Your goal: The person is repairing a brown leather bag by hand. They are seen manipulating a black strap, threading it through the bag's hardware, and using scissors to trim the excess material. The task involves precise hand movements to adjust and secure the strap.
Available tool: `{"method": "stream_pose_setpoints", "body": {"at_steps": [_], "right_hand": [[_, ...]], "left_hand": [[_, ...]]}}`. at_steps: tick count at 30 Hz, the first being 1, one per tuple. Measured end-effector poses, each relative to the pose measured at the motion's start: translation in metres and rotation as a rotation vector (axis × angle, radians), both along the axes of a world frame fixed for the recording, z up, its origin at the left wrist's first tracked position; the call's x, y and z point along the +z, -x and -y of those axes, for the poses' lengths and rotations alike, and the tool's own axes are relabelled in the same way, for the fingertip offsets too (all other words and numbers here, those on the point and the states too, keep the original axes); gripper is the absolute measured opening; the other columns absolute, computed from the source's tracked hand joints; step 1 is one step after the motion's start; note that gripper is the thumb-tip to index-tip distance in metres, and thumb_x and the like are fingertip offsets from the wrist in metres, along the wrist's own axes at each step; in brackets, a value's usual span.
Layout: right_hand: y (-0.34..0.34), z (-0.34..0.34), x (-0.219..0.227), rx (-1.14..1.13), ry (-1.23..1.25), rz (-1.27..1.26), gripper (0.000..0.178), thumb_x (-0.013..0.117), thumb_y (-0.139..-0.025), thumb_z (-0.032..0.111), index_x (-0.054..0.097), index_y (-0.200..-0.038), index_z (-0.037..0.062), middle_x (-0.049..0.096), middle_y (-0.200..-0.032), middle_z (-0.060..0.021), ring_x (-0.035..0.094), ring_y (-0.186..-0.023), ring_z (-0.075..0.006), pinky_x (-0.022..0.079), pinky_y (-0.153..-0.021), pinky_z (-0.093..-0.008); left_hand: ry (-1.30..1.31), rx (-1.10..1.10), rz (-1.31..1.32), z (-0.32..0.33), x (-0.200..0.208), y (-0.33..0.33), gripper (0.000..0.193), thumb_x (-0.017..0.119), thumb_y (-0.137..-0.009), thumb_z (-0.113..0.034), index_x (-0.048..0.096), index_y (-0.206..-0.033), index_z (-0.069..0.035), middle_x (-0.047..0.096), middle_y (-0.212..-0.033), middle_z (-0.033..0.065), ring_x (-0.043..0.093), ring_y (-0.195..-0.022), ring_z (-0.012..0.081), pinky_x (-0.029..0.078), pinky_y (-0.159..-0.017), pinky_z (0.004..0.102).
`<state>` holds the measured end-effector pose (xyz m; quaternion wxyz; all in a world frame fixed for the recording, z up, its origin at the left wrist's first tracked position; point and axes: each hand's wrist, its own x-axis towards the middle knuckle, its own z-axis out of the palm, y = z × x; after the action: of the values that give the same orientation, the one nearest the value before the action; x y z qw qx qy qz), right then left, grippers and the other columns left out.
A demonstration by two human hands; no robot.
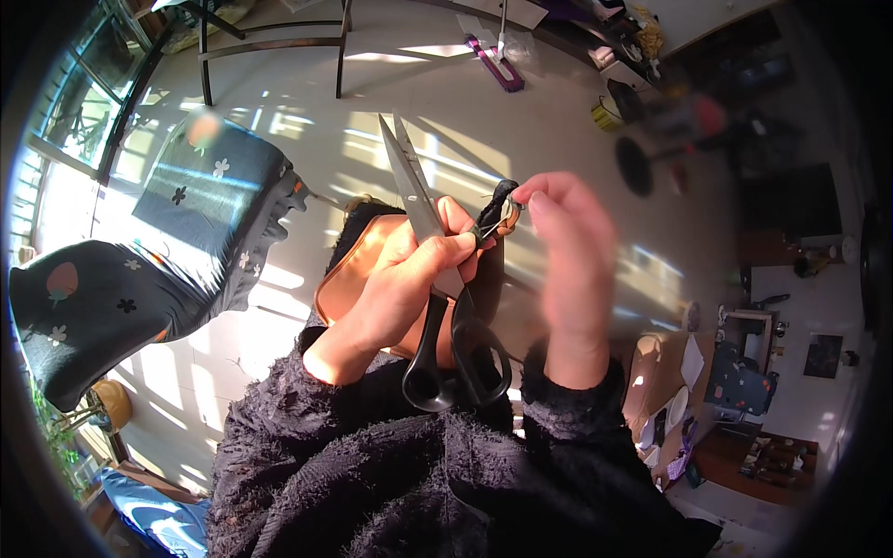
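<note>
My left hand (395, 279) is closed around the pivot area of a large pair of scissors (409, 186). The blades point away from me, slightly apart, and the black loop handles hang toward my chest. The thumb and fingers of that hand also pinch a small black and tan piece (503, 210), perhaps a strap end; its kind is unclear. My right hand (572, 260), somewhat blurred, has thumb and forefinger pressed together at the piece's far edge. What lies between those fingertips is too small to make out. Below my left hand, a smooth brown item (349, 274) with dark fuzzy trim rests on my lap.
At the left stands a seat (177, 256) under a dark patterned cover. A dark metal frame (274, 45) and a purple mop head (493, 63) are on the far floor. A brown sofa-like surface (645, 377) lies to the right.
</note>
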<state>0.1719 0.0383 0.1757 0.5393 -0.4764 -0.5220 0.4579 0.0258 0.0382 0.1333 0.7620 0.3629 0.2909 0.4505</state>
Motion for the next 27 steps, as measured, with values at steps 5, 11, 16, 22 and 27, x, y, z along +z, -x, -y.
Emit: {"method": "stream_pose_setpoints", "body": {"at_steps": [5, 11, 16, 22, 27], "right_hand": [[-0.005, 0.003, -0.009, 0.017, -0.022, 0.048, 0.008, 0.057, -0.085, 0.008, 0.056, -0.088, 0.0004, 0.057, -0.082, 0.0002, 0.047, -0.074, -0.0034, 0.038, -0.07, -0.0177], [-0.005, 0.005, -0.019, -0.061, -0.118, 0.222, 0.009, 0.059, -0.084, 0.008, 0.056, -0.088, 0.0002, 0.058, -0.083, 0.0, 0.047, -0.072, -0.0029, 0.038, -0.068, -0.0179], [0.003, -0.001, -0.023, -0.041, -0.077, 0.097, 0.008, 0.058, -0.085, 0.006, 0.055, -0.086, -0.0008, 0.056, -0.08, 0.0003, 0.05, -0.07, -0.0033, 0.041, -0.065, -0.0183], [0.003, -0.003, -0.02, -0.002, -0.022, -0.056, 0.006, 0.056, -0.086, 0.005, 0.054, -0.084, -0.0002, 0.056, -0.079, 0.0002, 0.052, -0.071, -0.004, 0.043, -0.067, -0.0189], [-0.006, -0.007, -0.023, 0.088, 0.072, -0.177, 0.006, 0.056, -0.086, 0.005, 0.054, -0.083, 0.0004, 0.056, -0.08, 0.0001, 0.052, -0.072, -0.0043, 0.044, -0.07, -0.0194]], "left_hand": [[0.009, 0.045, 0.025, -0.001, -0.005, 0.0, 0.023, 0.046, -0.081, -0.02, 0.053, -0.09, 0.0, 0.046, -0.064, -0.0003, 0.041, -0.06, 0.0066, 0.03, -0.055, 0.0201], [0.027, 0.042, 0.101, -0.002, -0.01, -0.002, 0.03, 0.043, -0.081, -0.019, 0.054, -0.1, 0.002, 0.05, -0.07, 0.0022, 0.045, -0.066, 0.01, 0.036, -0.063, 0.0224], [0.042, -0.026, 0.25, -0.001, -0.013, 0.004, 0.024, 0.042, -0.086, -0.009, 0.054, -0.1, 0.006, 0.058, -0.085, 0.0069, 0.053, -0.08, 0.0114, 0.042, -0.077, 0.0247], [0.05, -0.027, 0.172, 0.001, -0.013, 0.002, 0.024, 0.043, -0.088, -0.009, 0.055, -0.102, 0.006, 0.058, -0.085, 0.0047, 0.053, -0.077, 0.0086, 0.042, -0.073, 0.022], [-0.004, -0.037, 0.135, 0.003, -0.011, 0.001, 0.023, 0.048, -0.089, -0.012, 0.055, -0.105, 0.003, 0.057, -0.086, 0.0019, 0.052, -0.078, 0.0063, 0.042, -0.071, 0.0203]]}}
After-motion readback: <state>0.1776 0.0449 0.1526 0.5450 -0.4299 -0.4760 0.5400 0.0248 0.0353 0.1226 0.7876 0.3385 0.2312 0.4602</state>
